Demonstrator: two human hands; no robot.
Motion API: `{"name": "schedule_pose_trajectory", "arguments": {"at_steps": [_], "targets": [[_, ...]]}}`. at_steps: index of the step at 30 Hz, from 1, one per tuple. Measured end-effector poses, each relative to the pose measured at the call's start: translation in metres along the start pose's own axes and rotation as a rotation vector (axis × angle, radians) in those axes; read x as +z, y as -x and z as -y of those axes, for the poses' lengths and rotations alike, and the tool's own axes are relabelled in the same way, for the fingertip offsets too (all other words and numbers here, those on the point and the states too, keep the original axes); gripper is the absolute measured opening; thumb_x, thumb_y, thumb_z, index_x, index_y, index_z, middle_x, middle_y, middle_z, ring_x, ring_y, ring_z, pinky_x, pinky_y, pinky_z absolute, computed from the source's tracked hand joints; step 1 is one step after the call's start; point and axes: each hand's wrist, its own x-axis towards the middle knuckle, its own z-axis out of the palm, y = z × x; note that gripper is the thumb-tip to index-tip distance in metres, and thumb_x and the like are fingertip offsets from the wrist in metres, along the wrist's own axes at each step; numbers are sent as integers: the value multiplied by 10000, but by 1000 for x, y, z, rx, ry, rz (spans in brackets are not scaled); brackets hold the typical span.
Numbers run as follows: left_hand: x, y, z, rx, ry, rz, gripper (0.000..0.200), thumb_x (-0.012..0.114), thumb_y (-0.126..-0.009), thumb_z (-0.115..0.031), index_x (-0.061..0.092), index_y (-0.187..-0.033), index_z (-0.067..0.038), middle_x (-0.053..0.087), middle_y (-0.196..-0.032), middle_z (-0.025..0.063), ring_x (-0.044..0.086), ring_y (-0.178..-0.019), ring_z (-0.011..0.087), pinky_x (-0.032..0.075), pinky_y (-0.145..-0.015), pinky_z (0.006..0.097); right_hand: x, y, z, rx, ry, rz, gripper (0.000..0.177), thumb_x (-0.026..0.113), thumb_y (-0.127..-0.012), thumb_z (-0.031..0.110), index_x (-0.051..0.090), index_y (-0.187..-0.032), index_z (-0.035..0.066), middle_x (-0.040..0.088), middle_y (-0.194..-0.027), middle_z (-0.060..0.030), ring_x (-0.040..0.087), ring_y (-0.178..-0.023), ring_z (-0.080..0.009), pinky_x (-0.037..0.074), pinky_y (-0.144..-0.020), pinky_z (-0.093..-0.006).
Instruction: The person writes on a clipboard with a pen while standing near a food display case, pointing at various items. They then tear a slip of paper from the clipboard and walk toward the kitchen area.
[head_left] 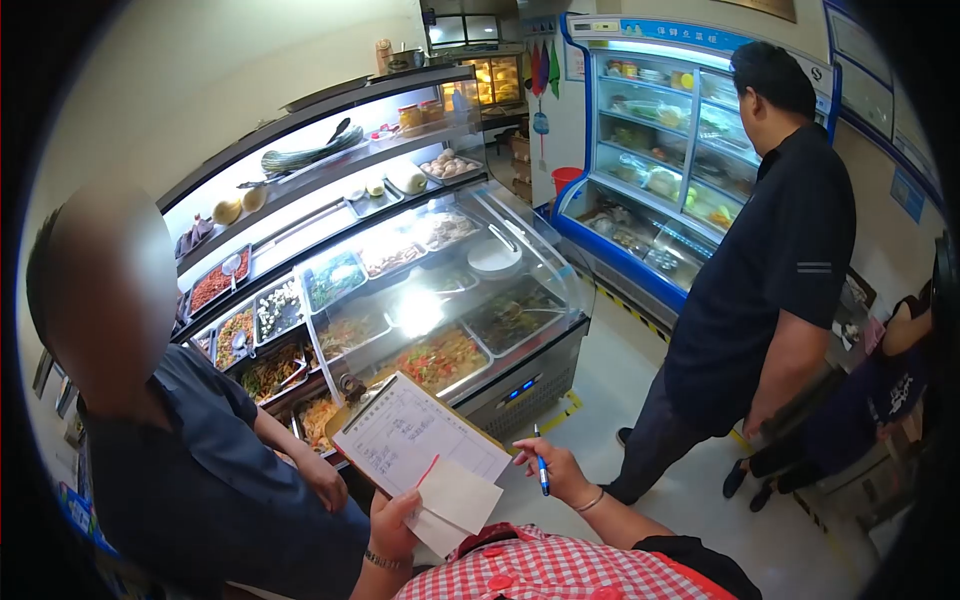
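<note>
My left hand (394, 522) grips the lower edge of a clipboard (347, 412) that carries a form (415, 430) with handwriting. A folded pale slip (458, 497) with a red mark lies over the form's lower part, by my left thumb. To the right of the clipboard, my right hand (556, 472) holds a blue pen (543, 474) between its fingers, apart from the paper. A bracelet is on my right wrist.
A glass-topped food counter (540, 345) with trays of dishes stands ahead. One person (200, 470) is close on my left; another (760, 270) stands at right, facing a glass-door fridge (690, 150). A third person (850, 420) is partly visible at far right.
</note>
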Motion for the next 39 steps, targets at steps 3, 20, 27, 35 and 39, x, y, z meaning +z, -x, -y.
{"name": "schedule_pose_trajectory", "arguments": {"at_steps": [3,20,27,35,39], "targets": [[5,1,-4,7,0,-3,519,525,-783,-72,388,-1268,52,528,-1192,169,547,-1076,263,435,-923,355,4,-1,4,-69,51,-44,267,481,-899,63,541,-1158,84,642,-801,-79,634,-667,-156,517,-605,-264],[-2,0,-2,-37,24,5,511,536,-790,-73,392,-1264,51,539,-1178,161,553,-1068,261,440,-923,363,11,1,10,-20,83,-6,263,505,-892,65,544,-1148,107,667,-835,-69,635,-636,-146,519,-591,-265],[-1,1,-1,-25,-55,-24,604,528,-747,-111,349,-1296,67,494,-1239,190,523,-1115,295,427,-947,376,12,2,13,-14,95,-2,264,512,-889,68,543,-1147,113,669,-837,-64,636,-645,-142,520,-595,-266],[-16,3,4,-94,10,-26,456,539,-797,-56,442,-1230,49,556,-1160,145,557,-1057,242,439,-904,338,18,4,13,-7,47,19,247,511,-894,57,534,-1140,67,657,-840,-92,640,-663,-157,523,-604,-267],[-17,2,0,-134,48,27,431,551,-823,-51,452,-1233,33,558,-1162,134,556,-1058,229,432,-909,332,18,2,6,-66,97,28,232,519,-870,23,524,-1102,25,649,-812,-112,637,-651,-172,522,-588,-276]]}}
